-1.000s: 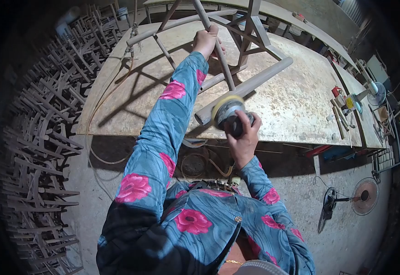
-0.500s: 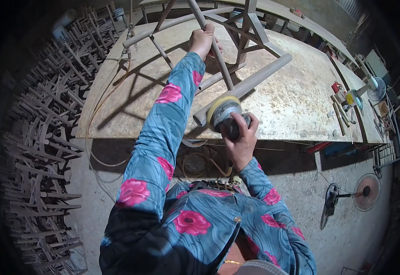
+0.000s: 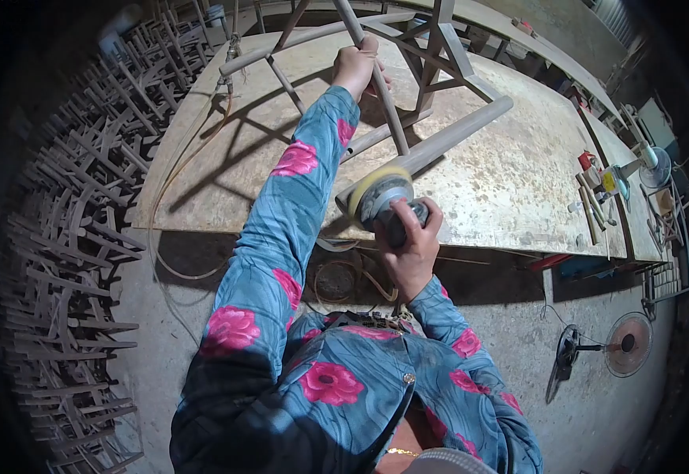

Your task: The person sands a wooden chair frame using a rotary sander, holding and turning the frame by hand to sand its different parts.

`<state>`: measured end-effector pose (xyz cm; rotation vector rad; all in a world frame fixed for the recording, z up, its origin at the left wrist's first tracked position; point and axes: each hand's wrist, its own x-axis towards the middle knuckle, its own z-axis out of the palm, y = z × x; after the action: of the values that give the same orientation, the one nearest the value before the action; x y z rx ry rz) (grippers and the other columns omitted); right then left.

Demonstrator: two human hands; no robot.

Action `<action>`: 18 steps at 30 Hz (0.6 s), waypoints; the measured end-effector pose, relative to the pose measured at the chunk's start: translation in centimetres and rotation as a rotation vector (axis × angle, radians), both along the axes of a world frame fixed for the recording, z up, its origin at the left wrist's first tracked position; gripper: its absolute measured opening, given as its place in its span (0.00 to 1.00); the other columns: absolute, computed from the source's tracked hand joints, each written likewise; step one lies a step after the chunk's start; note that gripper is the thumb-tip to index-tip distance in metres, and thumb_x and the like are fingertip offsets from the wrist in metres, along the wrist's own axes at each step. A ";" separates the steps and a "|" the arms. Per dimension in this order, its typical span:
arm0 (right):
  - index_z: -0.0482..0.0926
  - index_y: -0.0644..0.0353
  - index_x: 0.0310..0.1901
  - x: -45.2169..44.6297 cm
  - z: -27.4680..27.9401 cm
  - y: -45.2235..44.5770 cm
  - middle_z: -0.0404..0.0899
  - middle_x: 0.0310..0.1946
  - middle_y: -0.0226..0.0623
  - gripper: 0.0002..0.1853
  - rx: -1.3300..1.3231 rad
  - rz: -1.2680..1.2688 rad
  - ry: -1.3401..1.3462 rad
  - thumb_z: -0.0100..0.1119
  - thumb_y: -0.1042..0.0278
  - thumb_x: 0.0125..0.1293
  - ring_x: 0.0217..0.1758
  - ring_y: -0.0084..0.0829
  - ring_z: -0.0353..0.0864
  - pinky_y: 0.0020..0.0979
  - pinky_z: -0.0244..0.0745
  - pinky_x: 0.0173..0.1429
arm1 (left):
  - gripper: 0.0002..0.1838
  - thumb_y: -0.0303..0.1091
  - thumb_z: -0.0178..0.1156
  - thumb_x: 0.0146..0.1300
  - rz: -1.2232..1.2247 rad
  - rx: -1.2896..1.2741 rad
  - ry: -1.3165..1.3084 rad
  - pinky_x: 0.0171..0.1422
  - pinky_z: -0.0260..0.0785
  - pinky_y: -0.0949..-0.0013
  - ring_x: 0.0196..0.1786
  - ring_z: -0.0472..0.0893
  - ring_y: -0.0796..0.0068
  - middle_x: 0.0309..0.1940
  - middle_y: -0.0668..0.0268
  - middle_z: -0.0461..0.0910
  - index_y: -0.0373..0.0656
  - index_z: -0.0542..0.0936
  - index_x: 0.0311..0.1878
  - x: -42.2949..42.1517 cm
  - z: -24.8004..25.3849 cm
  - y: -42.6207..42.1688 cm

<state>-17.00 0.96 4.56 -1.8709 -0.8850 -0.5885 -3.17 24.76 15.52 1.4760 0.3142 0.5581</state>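
Observation:
A brown wooden chair frame stands tilted on the worn worktable. My left hand is wrapped round one of its slanting rods near the top centre. In my right hand is a round power sander with a yellow pad edge. The pad lies against the near end of the thick lower rail and hides part of that end. My right fingers curl over the sander's dark top.
Many wooden frames are piled at the left. A hose runs over the table's left side. Sticks and a red item lie at the right. A fan stands on the floor.
The sander in my right hand has shifted slightly left, over the rail's near end. The chair frame sits slightly further right in view than half a second ago. My left hand keeps its hold.

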 end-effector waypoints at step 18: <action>0.74 0.40 0.55 1.1 2.0 0.2 0.64 0.53 0.50 0.31 -0.046 -0.058 0.000 0.73 0.70 0.46 0.43 0.52 0.79 0.43 0.79 0.44 | 0.36 0.64 0.45 0.67 -0.001 0.011 0.003 0.24 0.79 0.62 0.23 0.84 0.59 0.22 0.50 0.81 0.32 0.74 0.32 -0.3 0.0 -0.1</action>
<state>-15.87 1.16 6.59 -1.9435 -0.8536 -0.6077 -3.44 24.61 15.56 1.4877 0.3131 0.5575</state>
